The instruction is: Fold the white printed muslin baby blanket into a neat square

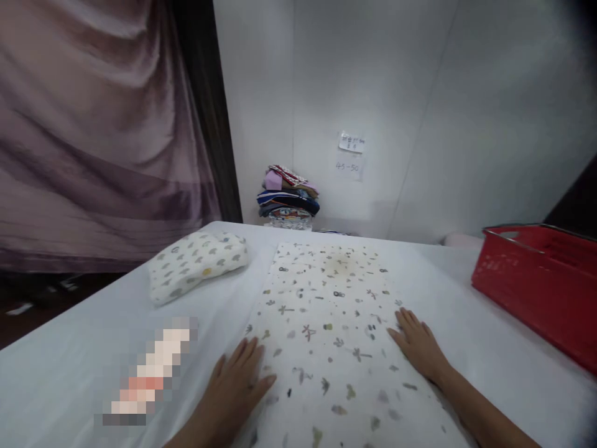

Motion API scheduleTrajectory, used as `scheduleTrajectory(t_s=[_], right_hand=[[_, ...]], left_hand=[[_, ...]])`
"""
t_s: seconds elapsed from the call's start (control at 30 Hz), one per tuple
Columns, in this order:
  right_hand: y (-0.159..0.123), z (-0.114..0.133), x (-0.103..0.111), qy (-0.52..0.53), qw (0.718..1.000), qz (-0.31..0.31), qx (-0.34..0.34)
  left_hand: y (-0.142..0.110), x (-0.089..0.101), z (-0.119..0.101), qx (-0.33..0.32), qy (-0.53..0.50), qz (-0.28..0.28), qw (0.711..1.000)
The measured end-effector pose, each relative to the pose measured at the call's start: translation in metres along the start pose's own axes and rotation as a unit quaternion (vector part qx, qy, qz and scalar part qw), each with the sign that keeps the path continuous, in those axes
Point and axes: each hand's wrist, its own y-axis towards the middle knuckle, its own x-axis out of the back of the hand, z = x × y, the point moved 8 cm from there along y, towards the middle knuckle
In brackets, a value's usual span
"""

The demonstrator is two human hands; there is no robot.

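A long white cloth (pixel 342 348) printed with small palm trees, leaves and other motifs lies spread out in front of me. A brownish stain shows near its far end. My left hand (pixel 236 382) rests palm down on the cloth's left edge, its fingers stretched out. On the opposite edge lies my right hand (pixel 415 342), also flat with the fingers apart. Neither hand grips anything. The near end of the cloth runs out of the bottom of the view.
A folded patterned cloth (pixel 196 264) lies on the white table (pixel 443 274) at the far left. To the right stands a red basket (pixel 536 280). Folded clothes (pixel 289 196) are stacked by the wall, near paper notes (pixel 349 155). A curtain (pixel 93 124) hangs left. One table patch is pixelated.
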Motion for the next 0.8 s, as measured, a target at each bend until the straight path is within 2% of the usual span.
scheduleTrajectory(t_s=[0.03,0.1,0.2,0.3,0.4,0.5,0.57,0.63,0.7,0.8], right_hand=[[0.000,-0.001,-0.002,-0.002,1.000,-0.007,0.003],[0.000,-0.004,-0.006,-0.005,1.000,-0.022,0.013],[0.000,-0.009,-0.013,-0.008,0.998,-0.047,0.045],[0.000,-0.015,-0.019,-0.011,0.995,-0.062,0.073],[-0.002,-0.019,-0.024,-0.012,0.994,-0.068,0.087],[-0.003,-0.022,-0.027,-0.008,0.993,-0.077,0.092],[-0.005,-0.024,-0.027,-0.004,0.992,-0.085,0.097],[-0.008,-0.022,-0.029,-0.002,0.987,-0.089,0.133],[-0.011,-0.021,-0.031,-0.005,0.981,-0.095,0.167],[-0.012,-0.027,-0.037,-0.012,0.978,-0.096,0.182]], left_hand=[[0.007,0.009,-0.005,0.000,-0.009,0.000,1.000],[0.031,0.031,-0.018,-0.019,-0.016,-0.033,0.999],[0.088,0.054,-0.040,-0.063,-0.009,-0.081,0.995],[0.151,0.055,-0.040,-0.057,0.003,-0.093,0.994],[0.193,0.042,-0.018,0.002,-0.009,-0.080,0.997],[0.206,0.029,0.002,0.030,-0.024,-0.070,0.997],[0.207,0.024,0.007,0.031,-0.032,-0.062,0.997],[0.209,0.022,0.009,0.042,-0.038,-0.046,0.997],[0.218,0.028,0.005,0.047,-0.028,-0.053,0.997],[0.248,0.049,-0.010,0.023,-0.003,-0.099,0.995]])
